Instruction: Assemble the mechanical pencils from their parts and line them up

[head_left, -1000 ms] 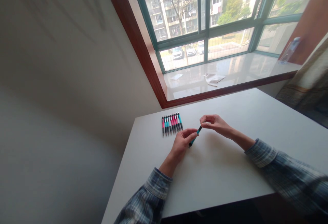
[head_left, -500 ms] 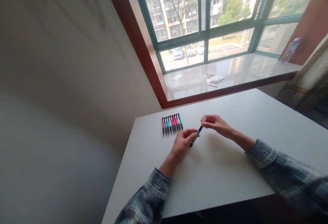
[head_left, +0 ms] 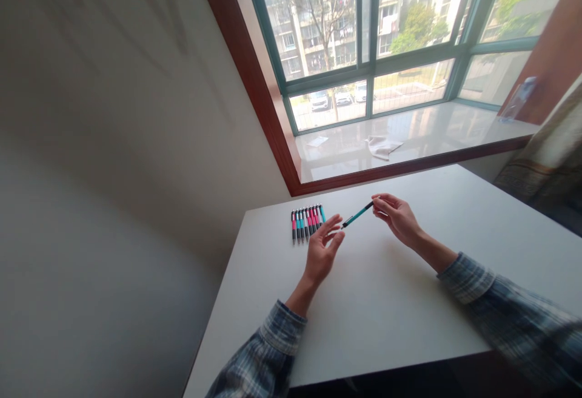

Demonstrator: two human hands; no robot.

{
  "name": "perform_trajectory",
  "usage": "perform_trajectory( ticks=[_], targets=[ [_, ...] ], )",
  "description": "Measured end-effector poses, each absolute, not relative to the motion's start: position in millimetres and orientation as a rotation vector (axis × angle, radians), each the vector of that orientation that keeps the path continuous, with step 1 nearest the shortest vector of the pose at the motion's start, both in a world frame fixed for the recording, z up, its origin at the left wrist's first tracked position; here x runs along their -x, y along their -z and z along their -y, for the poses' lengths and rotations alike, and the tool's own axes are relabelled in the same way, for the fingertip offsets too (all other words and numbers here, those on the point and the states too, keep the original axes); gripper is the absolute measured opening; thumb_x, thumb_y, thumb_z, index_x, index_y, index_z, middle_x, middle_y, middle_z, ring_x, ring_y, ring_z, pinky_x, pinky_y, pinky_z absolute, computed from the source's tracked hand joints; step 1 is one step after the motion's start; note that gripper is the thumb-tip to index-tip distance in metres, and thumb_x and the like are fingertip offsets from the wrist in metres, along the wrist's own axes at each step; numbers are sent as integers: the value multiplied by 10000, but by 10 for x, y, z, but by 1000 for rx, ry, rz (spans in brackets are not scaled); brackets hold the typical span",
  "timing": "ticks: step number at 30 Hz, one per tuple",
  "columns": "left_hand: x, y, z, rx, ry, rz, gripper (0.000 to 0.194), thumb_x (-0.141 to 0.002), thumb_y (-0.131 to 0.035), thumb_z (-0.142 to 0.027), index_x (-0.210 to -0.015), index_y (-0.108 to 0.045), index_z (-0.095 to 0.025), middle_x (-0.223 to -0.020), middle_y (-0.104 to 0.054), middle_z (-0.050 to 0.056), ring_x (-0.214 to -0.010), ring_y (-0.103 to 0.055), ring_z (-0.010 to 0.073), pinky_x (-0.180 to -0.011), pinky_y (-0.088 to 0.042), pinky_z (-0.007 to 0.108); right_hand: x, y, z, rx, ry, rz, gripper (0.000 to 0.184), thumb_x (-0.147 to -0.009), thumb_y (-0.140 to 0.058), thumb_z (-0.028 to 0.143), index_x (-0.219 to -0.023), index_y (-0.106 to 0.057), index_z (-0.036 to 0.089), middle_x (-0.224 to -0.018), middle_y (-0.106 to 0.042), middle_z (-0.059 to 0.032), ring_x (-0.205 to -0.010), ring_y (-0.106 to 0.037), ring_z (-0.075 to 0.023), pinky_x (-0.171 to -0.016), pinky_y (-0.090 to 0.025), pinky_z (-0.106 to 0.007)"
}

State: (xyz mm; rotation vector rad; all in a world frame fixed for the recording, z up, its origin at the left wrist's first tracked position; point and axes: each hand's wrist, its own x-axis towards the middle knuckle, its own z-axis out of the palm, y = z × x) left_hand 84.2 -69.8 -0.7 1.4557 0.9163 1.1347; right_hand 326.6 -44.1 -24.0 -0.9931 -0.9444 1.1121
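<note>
My right hand [head_left: 396, 217] pinches a teal and black pen [head_left: 357, 215] by its end between thumb and fingers, and the pen points left, held above the white table [head_left: 373, 319]. My left hand [head_left: 322, 249] is open with its fingers spread, holding nothing, just left of the pen's tip. Beyond its fingertips lies a tight row of several pens [head_left: 308, 223] in pink and teal barrels, side by side on the table.
Behind the table is a glossy white windowsill [head_left: 427, 125] with a folded white cloth [head_left: 384, 147] and a small paper slip [head_left: 317, 141]. A red-brown window frame [head_left: 248, 94] runs along the wall at left. Patterned fabric [head_left: 552, 155] hangs at right.
My left hand has let go of the pen and opened. The pen now hangs from my right hand, swung from steeply tilted to nearly level, and my right hand has moved slightly right.
</note>
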Motion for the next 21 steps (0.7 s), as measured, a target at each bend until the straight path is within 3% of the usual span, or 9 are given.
perform_trajectory(
  ticks=[7, 12, 21],
  targets=[
    [-338, -109, 283, -1651, -1521, -1207, 253, -921, -654, -340, -1110, -752, -203, -1128, -753, 82, -952, -680, 191, -874, -557, 325, -3118, 430, 471, 1081, -791, 1269, 359, -866, -765, 481, -1073, -755, 187, -905, -794, -85, -834, -769, -255, -802, -633, -406],
    [83, -29, 19, -1616, -1608, -1381, 249, -896, -641, -369, -1010, -763, -184, -1045, -771, 85, -896, -685, 198, -788, -555, 303, -2902, 438, 565, 1035, -345, 1733, 185, -983, -635, 322, -1093, -762, 244, -982, -790, -64, -850, -757, -229, -827, -630, -398],
    [223, 56, 49, -1713, -1495, -1605, 195, -875, -617, -318, -946, -771, -221, -1012, -775, 55, -795, -658, 185, -690, -534, 290, -2558, 445, 453, 815, -25, 2229, 247, -1027, -519, 155, -1144, -724, 230, -971, -750, -81, -876, -706, -200, -778, -607, -342]
  ],
)
